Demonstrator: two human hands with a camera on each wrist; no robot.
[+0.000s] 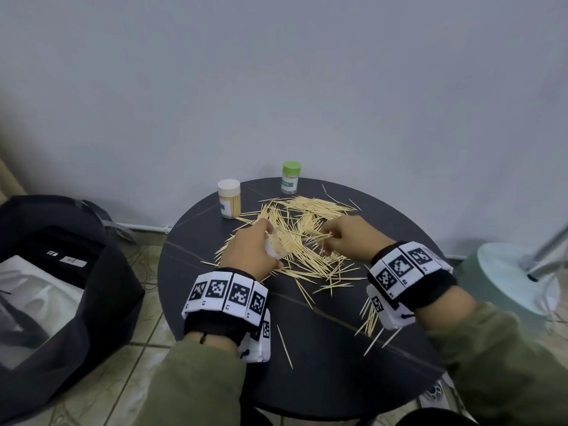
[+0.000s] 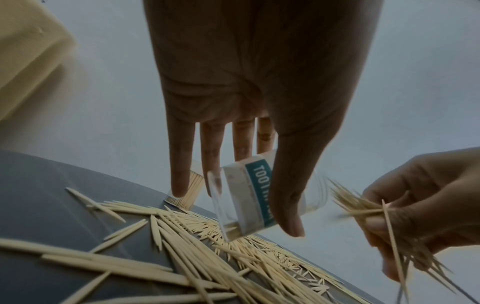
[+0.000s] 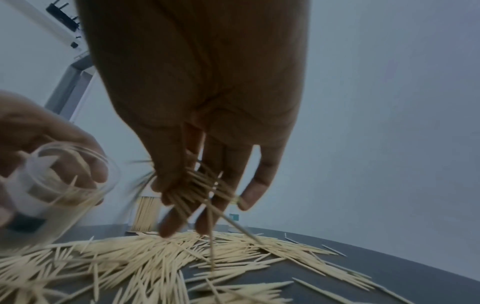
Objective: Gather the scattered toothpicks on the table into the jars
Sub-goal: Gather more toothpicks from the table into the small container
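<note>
Pale wooden toothpicks [image 1: 307, 247] lie scattered in a heap across the round dark table [image 1: 322, 333]. My left hand [image 1: 255, 250] holds a clear open jar [image 2: 249, 197] with a teal label, tilted toward the right, between thumb and fingers just above the heap. The jar [image 3: 52, 191] holds a few toothpicks. My right hand [image 1: 341, 238] pinches a bundle of toothpicks [image 3: 200, 189] beside the jar's mouth, their tips pointing at it. The same bundle [image 2: 363, 207] shows in the left wrist view.
A full jar with a cream lid [image 1: 229, 198] stands at the table's back left, a jar with a green lid [image 1: 290, 177] at the back. A black bag [image 1: 61, 287] sits on the floor left. A pale round base [image 1: 510, 278] stands right. Wall behind.
</note>
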